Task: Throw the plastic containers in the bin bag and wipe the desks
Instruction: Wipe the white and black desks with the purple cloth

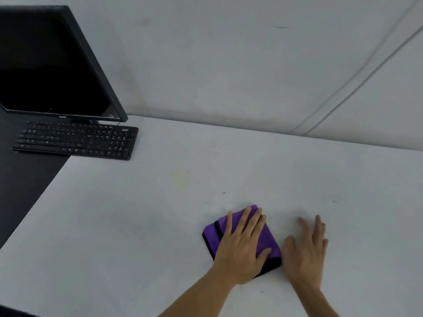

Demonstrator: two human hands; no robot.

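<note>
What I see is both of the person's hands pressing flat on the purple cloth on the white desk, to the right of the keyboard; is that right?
Not quite. Only the left hand presses flat on the purple cloth. The right hand is spread over the bare white desk beside it, as the head view shows. The cloth does lie right of the keyboard.

1. Purple cloth (269,236): folded square with a black edge, lying flat on the desk, well right of the keyboard (75,140) and nearer the camera.
2. White desk (137,225): faint yellowish stain right of the keyboard.
</note>
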